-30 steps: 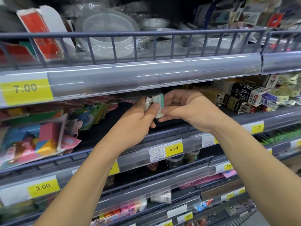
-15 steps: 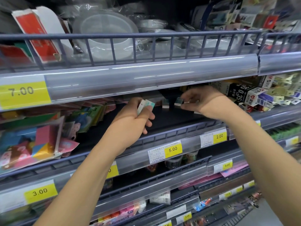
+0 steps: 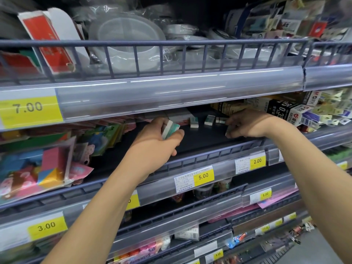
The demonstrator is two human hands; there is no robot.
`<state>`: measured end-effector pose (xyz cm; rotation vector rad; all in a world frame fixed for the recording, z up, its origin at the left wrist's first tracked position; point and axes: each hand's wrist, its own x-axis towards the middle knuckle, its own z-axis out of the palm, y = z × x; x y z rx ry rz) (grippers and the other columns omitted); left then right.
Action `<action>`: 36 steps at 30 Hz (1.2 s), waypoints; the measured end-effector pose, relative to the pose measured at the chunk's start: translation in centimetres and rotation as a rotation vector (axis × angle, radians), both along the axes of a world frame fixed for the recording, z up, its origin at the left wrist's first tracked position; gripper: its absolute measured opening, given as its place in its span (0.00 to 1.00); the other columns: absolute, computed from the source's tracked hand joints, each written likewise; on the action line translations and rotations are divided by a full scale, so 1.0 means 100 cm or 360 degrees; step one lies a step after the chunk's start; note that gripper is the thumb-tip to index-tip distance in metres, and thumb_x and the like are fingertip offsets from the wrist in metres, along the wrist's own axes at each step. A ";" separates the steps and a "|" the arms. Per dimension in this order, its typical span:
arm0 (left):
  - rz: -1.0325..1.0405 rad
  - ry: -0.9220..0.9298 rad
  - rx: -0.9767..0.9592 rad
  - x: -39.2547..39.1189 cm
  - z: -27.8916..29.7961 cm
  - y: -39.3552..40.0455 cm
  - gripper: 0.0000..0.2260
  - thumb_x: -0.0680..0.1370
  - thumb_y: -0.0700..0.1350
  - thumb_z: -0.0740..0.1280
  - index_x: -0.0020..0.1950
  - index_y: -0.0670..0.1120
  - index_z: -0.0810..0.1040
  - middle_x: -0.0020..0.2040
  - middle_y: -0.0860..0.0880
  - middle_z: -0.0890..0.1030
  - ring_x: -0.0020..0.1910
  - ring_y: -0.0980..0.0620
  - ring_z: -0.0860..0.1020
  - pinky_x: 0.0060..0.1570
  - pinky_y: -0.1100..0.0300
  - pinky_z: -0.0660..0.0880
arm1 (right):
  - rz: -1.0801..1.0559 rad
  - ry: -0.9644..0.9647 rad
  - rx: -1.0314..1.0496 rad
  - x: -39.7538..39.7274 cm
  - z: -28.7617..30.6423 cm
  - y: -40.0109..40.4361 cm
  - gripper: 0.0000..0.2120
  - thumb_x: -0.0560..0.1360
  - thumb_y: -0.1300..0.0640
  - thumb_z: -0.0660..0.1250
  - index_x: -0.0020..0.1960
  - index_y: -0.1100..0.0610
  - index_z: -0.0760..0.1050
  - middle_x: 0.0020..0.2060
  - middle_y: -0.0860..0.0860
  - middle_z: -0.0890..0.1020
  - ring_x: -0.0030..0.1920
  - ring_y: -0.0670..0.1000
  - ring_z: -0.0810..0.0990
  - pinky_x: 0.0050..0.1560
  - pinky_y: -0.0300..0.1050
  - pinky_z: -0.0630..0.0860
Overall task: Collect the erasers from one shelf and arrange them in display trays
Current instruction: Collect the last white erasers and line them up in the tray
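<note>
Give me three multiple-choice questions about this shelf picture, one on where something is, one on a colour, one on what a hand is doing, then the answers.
1. Where do the loose erasers stand?
A. on the top shelf
B. at the back of the dark shelf, between the hands
C. on the floor

2. What colour is the 7.00 price tag?
A. yellow
B. blue
C. white

3. What is the left hand doing?
A. hanging empty
B. pressing a price tag
C. gripping erasers

Answers: 1 B, they stand far back beside the right hand. 2 A, black digits on yellow. 3 C, white-and-green blocks show between thumb and fingers.
</note>
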<state>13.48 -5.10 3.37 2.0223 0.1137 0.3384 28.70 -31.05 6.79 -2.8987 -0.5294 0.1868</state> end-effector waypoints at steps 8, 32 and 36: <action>-0.0126 0.0017 -0.0258 0.001 0.000 -0.001 0.05 0.85 0.56 0.62 0.53 0.56 0.73 0.39 0.59 0.86 0.26 0.56 0.77 0.32 0.60 0.76 | 0.0265 -0.0098 0.0885 -0.060 0.002 0.031 0.23 0.70 0.48 0.78 0.63 0.42 0.78 0.46 0.41 0.82 0.45 0.41 0.83 0.43 0.26 0.73; 0.0073 0.0133 -0.0346 -0.002 0.006 0.002 0.07 0.73 0.43 0.76 0.48 0.45 0.80 0.28 0.52 0.82 0.24 0.58 0.78 0.25 0.65 0.72 | 0.0465 -0.0245 0.0358 -0.030 -0.005 0.067 0.31 0.74 0.43 0.72 0.74 0.46 0.69 0.62 0.45 0.78 0.58 0.36 0.77 0.57 0.34 0.73; 0.0095 0.0133 -0.0377 -0.003 0.006 0.003 0.08 0.73 0.42 0.76 0.49 0.44 0.80 0.26 0.53 0.80 0.22 0.57 0.77 0.24 0.66 0.71 | 0.0463 -0.0200 0.0036 0.001 -0.013 0.075 0.32 0.77 0.41 0.68 0.77 0.47 0.64 0.71 0.52 0.74 0.68 0.55 0.74 0.63 0.44 0.71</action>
